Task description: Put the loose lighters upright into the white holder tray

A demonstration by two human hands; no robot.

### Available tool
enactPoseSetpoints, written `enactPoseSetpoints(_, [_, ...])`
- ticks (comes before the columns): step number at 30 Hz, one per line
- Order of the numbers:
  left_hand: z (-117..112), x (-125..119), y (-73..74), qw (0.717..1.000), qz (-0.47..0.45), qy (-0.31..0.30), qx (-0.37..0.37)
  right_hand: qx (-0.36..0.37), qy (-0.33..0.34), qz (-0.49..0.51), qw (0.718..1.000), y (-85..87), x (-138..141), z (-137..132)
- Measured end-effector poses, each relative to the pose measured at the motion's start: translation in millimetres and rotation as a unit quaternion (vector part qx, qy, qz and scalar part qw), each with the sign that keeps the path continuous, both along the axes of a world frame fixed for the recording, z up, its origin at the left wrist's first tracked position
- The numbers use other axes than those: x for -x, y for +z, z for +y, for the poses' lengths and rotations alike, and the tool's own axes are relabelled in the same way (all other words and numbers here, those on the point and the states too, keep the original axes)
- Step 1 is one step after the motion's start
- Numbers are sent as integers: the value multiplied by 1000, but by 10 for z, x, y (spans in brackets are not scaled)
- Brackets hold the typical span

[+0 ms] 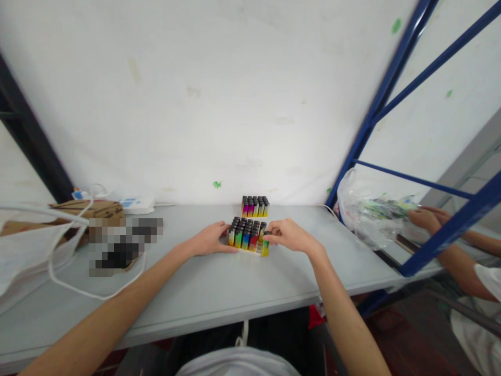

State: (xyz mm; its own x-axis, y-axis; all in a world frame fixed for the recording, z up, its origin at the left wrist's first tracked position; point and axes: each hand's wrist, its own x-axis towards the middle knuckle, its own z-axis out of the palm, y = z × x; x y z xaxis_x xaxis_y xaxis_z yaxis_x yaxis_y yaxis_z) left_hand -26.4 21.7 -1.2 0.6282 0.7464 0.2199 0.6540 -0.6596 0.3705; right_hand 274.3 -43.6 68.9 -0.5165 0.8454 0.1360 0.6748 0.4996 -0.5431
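Several upright lighters [246, 237] with black tops and coloured bodies stand in rows in a low white tray [250, 253] on the table. My left hand [213, 239] grips the tray's left side, its thumb along the front and its fingers behind. At the front right corner, my right hand [287, 235] pinches a green-and-yellow lighter [266, 246] by its upper part. Whether that lighter's lower end rests in the tray or just outside it, I cannot tell. Directly behind, close to the wall, is a second block of lighters [255, 206], purple and yellow.
On the left lie a cardboard box [105, 211], white cables [94, 295] and a blurred-out dark object [125, 250]. A blue metal frame [364, 122] rises at right. Beyond it are a clear plastic bag [358, 209] and another person's hands [426, 219].
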Motion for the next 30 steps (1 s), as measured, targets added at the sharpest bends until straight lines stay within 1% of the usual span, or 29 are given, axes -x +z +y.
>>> enactPoseSetpoints(4, [6, 6, -8, 1000, 10, -1, 0, -24, -20, 29, 999, 7, 18, 11])
enactPoseSetpoints(7, [2, 7, -8, 1000, 3, -1, 2, -40, -25, 42, 998, -24, 30, 41])
enactPoseSetpoints(12, [-22, -1, 15, 1000, 2, 3, 5, 19, -19, 54, 998, -94, 20, 71])
enactPoseSetpoints(15, [-30, -5, 26, 1000, -2, 3, 8, 36, 3, 46, 998, -78, -1, 42])
enactPoseSetpoints(17, [-31, -7, 30, 1000, -1, 3, 8, 39, 5, 34, 999, -62, 9, 22])
enactPoseSetpoints(19, [-32, -7, 31, 1000, 2, 3, 7, 21, -4, 14, 1000, -49, 41, 12])
enactPoseSetpoints(22, [-30, -2, 29, 1000, 7, 5, 5, -35, -9, -18, 999, -30, 85, 12])
enactPoseSetpoints(24, [-26, 4, 22, 1000, 7, 5, 5, -58, -9, -25, 998, -15, 83, 11])
enactPoseSetpoints(28, [-19, 9, 10, 1000, 3, 5, 2, -82, -36, -27, 996, -16, 57, 3])
enactPoseSetpoints(30, [-21, 7, 11, 1000, 3, 9, 1, -68, -38, -12, 997, -44, 85, 7])
